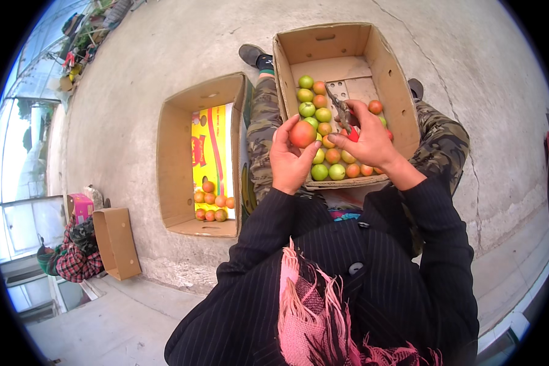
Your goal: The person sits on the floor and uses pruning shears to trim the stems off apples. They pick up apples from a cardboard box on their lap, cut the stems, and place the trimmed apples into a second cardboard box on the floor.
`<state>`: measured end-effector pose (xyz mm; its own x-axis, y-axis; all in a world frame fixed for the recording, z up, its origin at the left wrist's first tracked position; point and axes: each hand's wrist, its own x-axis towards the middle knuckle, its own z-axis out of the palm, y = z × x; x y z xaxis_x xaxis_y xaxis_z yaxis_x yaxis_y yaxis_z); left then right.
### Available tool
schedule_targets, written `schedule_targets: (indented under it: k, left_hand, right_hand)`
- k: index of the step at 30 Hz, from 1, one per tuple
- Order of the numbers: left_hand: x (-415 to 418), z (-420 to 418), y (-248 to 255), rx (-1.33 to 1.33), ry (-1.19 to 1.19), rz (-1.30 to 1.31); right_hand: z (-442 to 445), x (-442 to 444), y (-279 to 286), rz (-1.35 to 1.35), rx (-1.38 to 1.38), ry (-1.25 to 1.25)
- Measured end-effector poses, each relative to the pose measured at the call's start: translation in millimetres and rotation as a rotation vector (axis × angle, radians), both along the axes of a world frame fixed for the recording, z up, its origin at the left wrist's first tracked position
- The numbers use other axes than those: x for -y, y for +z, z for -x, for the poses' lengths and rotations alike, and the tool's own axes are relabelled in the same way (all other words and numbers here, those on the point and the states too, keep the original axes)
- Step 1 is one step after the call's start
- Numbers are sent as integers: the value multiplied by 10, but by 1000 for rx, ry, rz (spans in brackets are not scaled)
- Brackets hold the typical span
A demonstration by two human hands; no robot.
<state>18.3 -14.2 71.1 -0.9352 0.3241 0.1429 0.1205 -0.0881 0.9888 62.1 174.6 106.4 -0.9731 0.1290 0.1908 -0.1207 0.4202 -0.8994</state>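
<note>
My left hand holds an orange-red tomato between thumb and fingers, over the near left part of a cardboard box. In my right hand is a pair of pruning shears with dark, worn blades and red handles, partly hidden by the palm and fingers. The blades point away from me. Beneath both hands, green tomatoes and orange ones lie in rows on the box floor. At the box's right side sits a redder tomato; others there are partly covered by my right hand.
Left of my leg stands a second cardboard box, with several orange tomatoes on its printed yellow lining. Farther left, a person sits beside another cardboard box. The concrete floor has a long crack.
</note>
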Motion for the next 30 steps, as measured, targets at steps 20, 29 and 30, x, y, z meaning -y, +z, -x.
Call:
schedule_targets:
  k: [20,29,30]
  left_hand:
    - [-244,-116,-615,-302,129,567]
    - [-201,-90,-757,-507,-221,665]
    - [-188,-92,-763,-494,-236,665]
  right_hand:
    - [185,229,-643,-316,157,54]
    - [932,-781,-1244,-482,416,-319]
    - [987,-874,-1306,-510,433,-349]
